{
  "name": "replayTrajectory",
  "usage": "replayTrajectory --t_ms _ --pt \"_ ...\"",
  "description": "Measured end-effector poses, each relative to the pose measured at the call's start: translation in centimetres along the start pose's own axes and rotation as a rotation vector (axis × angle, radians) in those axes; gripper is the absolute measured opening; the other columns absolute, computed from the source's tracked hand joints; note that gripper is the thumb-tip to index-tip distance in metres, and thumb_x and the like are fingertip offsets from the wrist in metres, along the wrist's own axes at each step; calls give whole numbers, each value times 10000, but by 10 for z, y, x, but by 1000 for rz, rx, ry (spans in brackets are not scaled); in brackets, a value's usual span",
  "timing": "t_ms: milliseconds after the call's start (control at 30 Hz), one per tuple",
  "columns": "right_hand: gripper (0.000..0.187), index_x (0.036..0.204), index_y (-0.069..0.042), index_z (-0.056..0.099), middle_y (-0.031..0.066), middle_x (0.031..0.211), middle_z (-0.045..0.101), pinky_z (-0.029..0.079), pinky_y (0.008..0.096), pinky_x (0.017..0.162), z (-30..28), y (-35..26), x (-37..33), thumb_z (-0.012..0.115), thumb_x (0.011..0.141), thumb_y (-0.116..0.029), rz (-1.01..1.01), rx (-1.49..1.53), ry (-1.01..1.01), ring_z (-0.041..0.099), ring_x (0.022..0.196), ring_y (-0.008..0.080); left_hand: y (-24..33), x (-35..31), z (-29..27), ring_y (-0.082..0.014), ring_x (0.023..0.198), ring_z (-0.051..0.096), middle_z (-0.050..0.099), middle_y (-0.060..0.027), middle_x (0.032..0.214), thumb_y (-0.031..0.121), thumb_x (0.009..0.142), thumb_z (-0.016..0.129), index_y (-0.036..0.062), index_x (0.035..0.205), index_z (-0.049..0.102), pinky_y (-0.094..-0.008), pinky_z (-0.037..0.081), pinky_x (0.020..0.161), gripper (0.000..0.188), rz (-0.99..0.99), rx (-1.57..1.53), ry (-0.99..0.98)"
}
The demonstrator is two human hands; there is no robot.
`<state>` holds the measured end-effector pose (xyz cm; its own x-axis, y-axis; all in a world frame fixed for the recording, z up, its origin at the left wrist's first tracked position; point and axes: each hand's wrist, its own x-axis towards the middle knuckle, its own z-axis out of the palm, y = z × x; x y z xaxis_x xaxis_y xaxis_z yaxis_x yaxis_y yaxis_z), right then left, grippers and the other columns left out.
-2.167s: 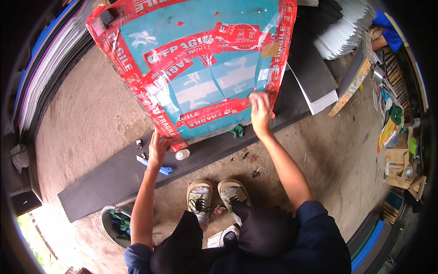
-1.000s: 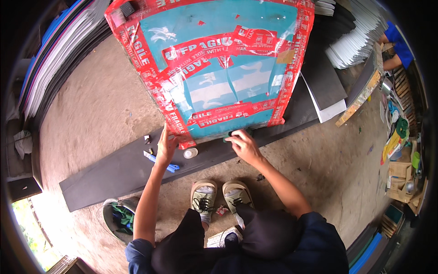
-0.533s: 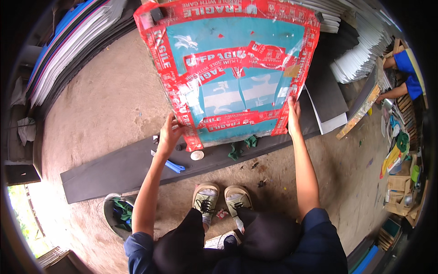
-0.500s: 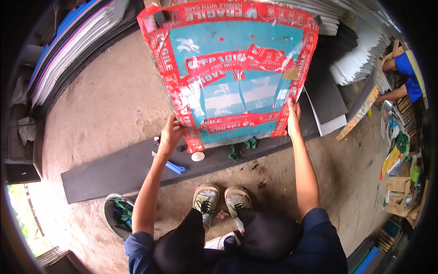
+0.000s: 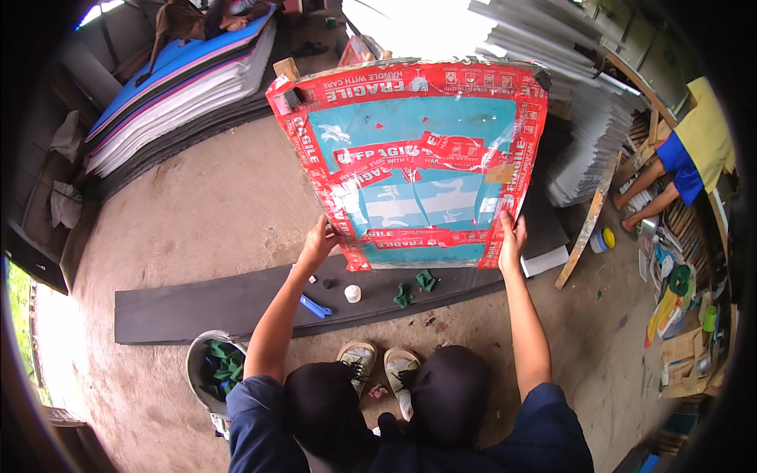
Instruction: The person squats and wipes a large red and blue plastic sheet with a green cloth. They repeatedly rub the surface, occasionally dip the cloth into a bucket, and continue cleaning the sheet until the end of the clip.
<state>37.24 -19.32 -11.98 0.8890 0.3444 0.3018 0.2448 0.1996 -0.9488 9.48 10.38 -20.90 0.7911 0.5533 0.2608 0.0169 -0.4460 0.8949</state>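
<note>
A flat rectangular screen frame, teal in the middle and bordered with red tape, is held up in front of me, tilted. My left hand grips its lower left edge, and my right hand grips the lower right edge. Small dark blocks sit at its upper corners. Below it lies a long black board on the floor. On that board are a blue strip-like tool, a small white round container, a small black piece and crumpled green scraps.
A bucket of green scraps stands by my left arm. Stacked sheets rise at far left, white sheets at far right. A wooden plank, a yellow-and-white tub and another person are at right; another person's foot shows at top left.
The view has tilted up, showing more of the far side. The screen frame appears lower and smaller in it, still held by both hands. The other person at right shows more fully.
</note>
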Motion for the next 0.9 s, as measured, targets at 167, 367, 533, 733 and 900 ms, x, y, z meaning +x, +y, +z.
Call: replayTrajectory --t_ms 167,367,533,733,900 --pt "404 1012 24 572 97 920 639 453 300 772 11 -59 -17 660 820 -321 -191 -112 52 586 837 152 47 -18 -26 -260 1005 598 557 -153 1159 -19 773 628 21 1277 376 -345 515 804 565 -26 -111 58" --pt "440 949 18 617 106 830 665 467 302 719 54 -160 -43 664 798 -392 -358 -290 -30 614 755 159 72 -61 -76 -220 1027 581 553 -113 1177 -12 784 638 -6 1248 421 -331 496 851 512 -21 -246 114" --pt "513 935 6 655 97 785 662 451 294 687 97 -203 -24 663 764 -478 -369 -282 -124 595 705 159 91 -92 -114 -162 1045 556 563 -104 1149 184 915 529 -1 1263 412 -297 469 866 412 53 -466 217" --pt "506 924 9 656 28 744 603 407 255 639 155 -199 -22 679 759 -468 -187 -84 -262 493 657 98 129 -119 -139 -181 1179 424 396 -94 1329 474 944 340 46 1357 289 -325 343 998 597 157 -732 604" --pt "511 997 21 643 54 878 632 407 262 781 190 -181 -4 640 800 -450 -119 -124 -326 534 808 129 164 -125 -177 -194 996 570 529 -112 1185 625 877 329 61 1305 378 -341 496 841 709 75 -912 475"
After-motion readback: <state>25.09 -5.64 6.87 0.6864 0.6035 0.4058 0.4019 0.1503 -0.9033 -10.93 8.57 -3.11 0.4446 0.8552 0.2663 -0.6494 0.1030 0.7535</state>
